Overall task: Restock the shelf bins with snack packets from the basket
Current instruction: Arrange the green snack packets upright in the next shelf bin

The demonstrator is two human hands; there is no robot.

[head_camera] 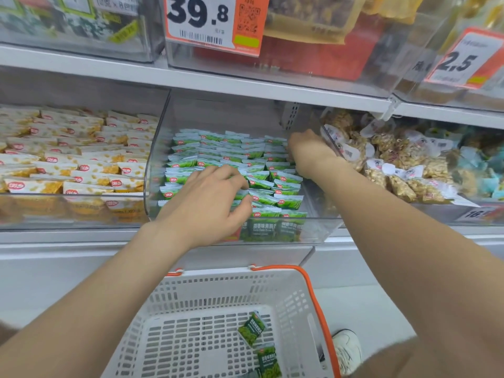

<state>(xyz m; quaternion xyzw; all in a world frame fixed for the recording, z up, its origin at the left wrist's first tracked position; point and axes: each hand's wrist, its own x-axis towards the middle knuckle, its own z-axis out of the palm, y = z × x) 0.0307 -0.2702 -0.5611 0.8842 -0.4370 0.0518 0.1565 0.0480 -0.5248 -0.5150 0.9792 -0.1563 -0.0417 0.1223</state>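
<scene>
The clear middle shelf bin (pixel 313 230) holds rows of green snack packets (pixel 223 148). My left hand (pixel 210 203) lies over the front rows, fingers curved, with the thumb pinching a few packets against the fingers. My right hand (pixel 305 151) reaches deep into the bin's back right corner; its fingers bend down among the packets and the fingertips are hidden. Below, the white basket (pixel 218 285) with an orange handle (pixel 319 309) holds a few loose green packets (pixel 252 328) near its right side.
The left bin holds white and yellow packets (pixel 81 159). The right bin holds clear bags of brown snacks (pixel 395 165). Above are more bins and an orange price tag (pixel 215 20). A white shoe (pixel 347 350) stands on the floor right of the basket.
</scene>
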